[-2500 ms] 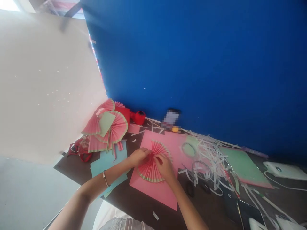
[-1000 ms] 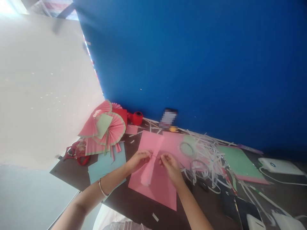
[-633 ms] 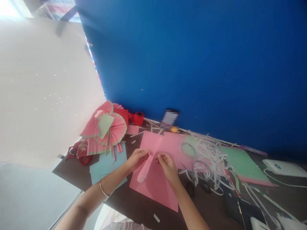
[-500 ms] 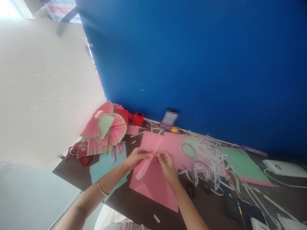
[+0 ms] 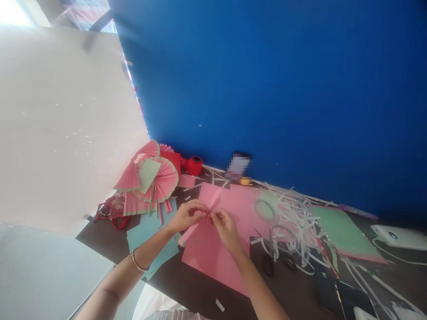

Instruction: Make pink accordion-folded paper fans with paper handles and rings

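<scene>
Nearest on my feed, a white paper scrap (image 5: 220,305) lies on the dark table (image 5: 187,286), just short of the large pink sheet (image 5: 218,266). Over that sheet I have both hands together on a narrow folded pink paper (image 5: 187,235), which slants across the sheet, its near end at the left edge. My left hand (image 5: 188,217) pinches it near its middle; my right hand (image 5: 227,229) meets it there with thumb and fingertips pressed together, but I can't tell what is between them. Right of the sheet I see black-handled scissors (image 5: 267,266) and, farther back, tangled white paper strips (image 5: 296,222). Light blue paper (image 5: 147,235) lies left of it. Beyond its far left corner are pleated pink fans (image 5: 167,178) and a red tape dispenser (image 5: 192,166); behind everything, the blue wall (image 5: 267,89).
</scene>
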### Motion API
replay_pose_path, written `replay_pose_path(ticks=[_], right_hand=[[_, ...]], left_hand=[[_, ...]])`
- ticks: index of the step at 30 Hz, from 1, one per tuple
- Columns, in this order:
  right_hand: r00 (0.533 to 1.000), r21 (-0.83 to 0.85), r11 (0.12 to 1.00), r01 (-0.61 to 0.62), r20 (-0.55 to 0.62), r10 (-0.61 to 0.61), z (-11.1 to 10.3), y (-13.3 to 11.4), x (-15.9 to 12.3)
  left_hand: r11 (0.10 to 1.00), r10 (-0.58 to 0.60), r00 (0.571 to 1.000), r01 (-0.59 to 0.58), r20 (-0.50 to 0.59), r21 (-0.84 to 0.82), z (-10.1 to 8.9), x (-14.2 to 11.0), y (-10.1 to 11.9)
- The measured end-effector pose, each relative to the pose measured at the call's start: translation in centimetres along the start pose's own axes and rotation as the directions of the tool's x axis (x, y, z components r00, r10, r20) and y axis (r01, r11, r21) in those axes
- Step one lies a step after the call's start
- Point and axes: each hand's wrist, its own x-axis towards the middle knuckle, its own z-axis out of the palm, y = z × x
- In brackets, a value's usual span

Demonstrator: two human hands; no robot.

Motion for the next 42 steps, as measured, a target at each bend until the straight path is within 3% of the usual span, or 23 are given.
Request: replay_pose_path(ticks=[6,11,16,21,30,34,37,42], right_hand=[[0.975,-0.246,0.95,0.19,-0.064,-0.211,-0.3,-0.5,-0.1],[0.924,-0.468,0.806,0.361,0.064,-0.377,-0.7,-1.5,0.1],[0.889,-0.59,0.671,0.449,0.214,-0.406,-0.4,-2.8,0.5],[0.888,-0.579,0.689,0.436,0.152,-0.434,-0.3,-2.7,0.6],[0.894,-0.552,0.72,0.42,0.117,-0.432,-0.1,-1.5,0.0],[0.888,-0.573,0.728,0.376,-0.001,-0.459,-0.1,-1.5,-0.1],[0.848,-0.648,0.668,0.365,-0.065,-0.526,-0.1,-1.6,-0.4],[0.831,-0.737,0.524,0.427,0.091,-0.549,-0.1,-1.6,-0.3]], left_hand=[[0.975,0.0,0.991,-0.029,0.132,0.221,-1.0,0.4,1.3],[0.968,-0.04,0.967,-0.025,0.253,0.248,-1.5,0.7,1.9],[0.952,-0.074,0.957,-0.015,0.28,0.305,-1.1,0.9,2.0],[0.958,-0.067,0.976,0.005,0.208,0.287,-0.9,0.9,1.8],[0.961,-0.095,0.98,0.044,0.175,0.273,-0.8,0.7,2.0],[0.965,-0.102,0.981,0.057,0.164,0.257,-0.7,0.5,1.9],[0.964,-0.121,0.983,0.083,0.137,0.251,-0.6,0.4,1.7],[0.962,-0.09,0.984,0.046,0.152,0.271,-0.4,0.5,1.9]])
